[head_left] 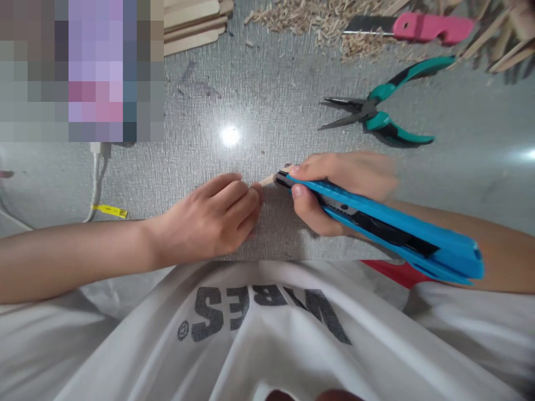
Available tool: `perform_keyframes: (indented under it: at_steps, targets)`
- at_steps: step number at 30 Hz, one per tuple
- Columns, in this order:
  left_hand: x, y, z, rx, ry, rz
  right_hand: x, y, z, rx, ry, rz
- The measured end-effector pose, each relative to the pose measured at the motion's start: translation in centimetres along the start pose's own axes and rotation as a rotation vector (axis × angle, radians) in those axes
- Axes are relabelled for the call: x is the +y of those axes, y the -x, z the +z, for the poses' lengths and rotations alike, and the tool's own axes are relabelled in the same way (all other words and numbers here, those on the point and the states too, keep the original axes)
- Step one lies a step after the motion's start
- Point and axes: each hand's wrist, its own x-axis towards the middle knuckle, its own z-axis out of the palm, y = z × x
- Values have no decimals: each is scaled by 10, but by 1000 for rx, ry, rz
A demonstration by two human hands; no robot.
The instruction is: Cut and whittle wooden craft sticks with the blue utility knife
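My left hand is closed at the table's near edge, its fingertips pinching a thin pale wooden stick. Only a short length of the stick shows between my two hands. Around a blue utility knife my right hand is closed, thumb and forefinger near its dark front end. That front end touches or lies right over the stick; the blade itself cannot be made out. The knife's body slants back over my right forearm.
Needle-nose pliers with teal handles lie spread beyond my right hand. Farther back are a pink-handled cutter, wood shavings and loose sticks. Flat wooden sticks are stacked at the back left. A white cable with a yellow tag runs at left.
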Motion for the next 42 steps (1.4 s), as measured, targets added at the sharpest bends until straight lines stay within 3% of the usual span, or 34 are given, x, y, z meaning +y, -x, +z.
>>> perform_keyframes:
  at_steps: [8, 15, 25, 31, 37, 42]
  targets:
    - [3, 0, -6, -46, 93, -54, -7, 0, 7, -1, 2, 46]
    - [-3, -1, -9, -72, 106, -7, -2, 13, 12, 17, -32, 46]
    - [-4, 2, -6, -71, 30, 11, 1, 7, -3, -22, -28, 50]
    - [-5, 0, -5, -38, 28, 13, 2, 16, 5, -84, -49, 173]
    - [-3, 0, -6, -36, 64, 1, 1, 13, 7, -4, 5, 35]
    - [-2, 1, -6, -39, 71, -13, 5, 22, 13, 6, 58, 79]
